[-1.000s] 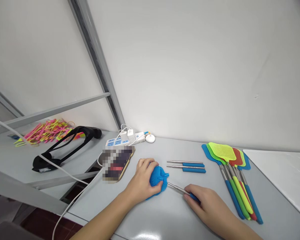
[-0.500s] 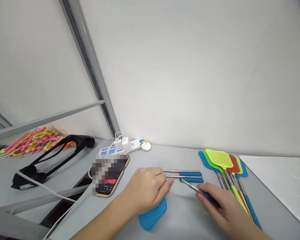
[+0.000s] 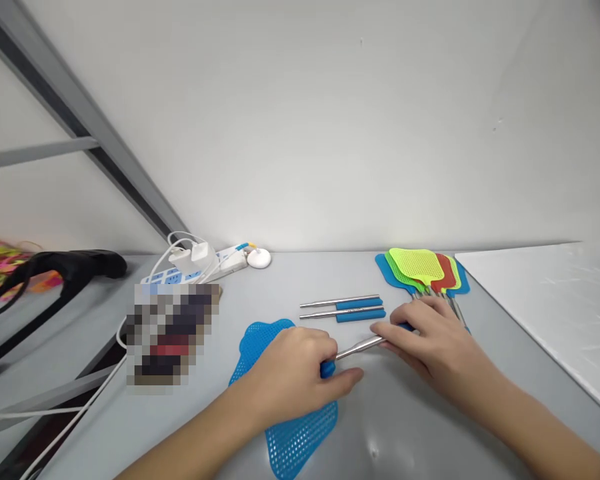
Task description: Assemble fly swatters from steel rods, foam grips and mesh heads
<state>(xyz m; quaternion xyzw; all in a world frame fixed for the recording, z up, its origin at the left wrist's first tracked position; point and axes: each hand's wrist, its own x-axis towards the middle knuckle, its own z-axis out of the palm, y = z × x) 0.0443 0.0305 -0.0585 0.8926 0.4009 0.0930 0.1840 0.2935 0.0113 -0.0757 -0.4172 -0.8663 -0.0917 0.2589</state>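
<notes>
My left hand (image 3: 305, 367) is closed around the blue neck of a fly swatter head, which points right. Blue perforated mesh (image 3: 303, 440) shows below this hand and more blue mesh (image 3: 257, 343) above it; whether they belong to one head or two is hidden. My right hand (image 3: 425, 337) grips a telescopic handle (image 3: 363, 346), its thin metal end meeting the blue neck at my left fingers. Two more metal handles with blue grips, an upper one (image 3: 357, 303) and a lower one (image 3: 360, 316), lie side by side behind my hands.
Several assembled fly swatters (image 3: 420, 265) in green, red and blue are stacked at right, beside a white sheet (image 3: 545, 300). At left are a blurred-out phone (image 3: 175, 333), a power strip (image 3: 170, 277) with chargers, a round white device (image 3: 259, 258), cables, a black strap-like object (image 3: 65, 287) and metal frame bars.
The handle in my right hand has moved left and its tip now meets the blue neck in my left hand. The view has shifted right and down, and more blue mesh shows.
</notes>
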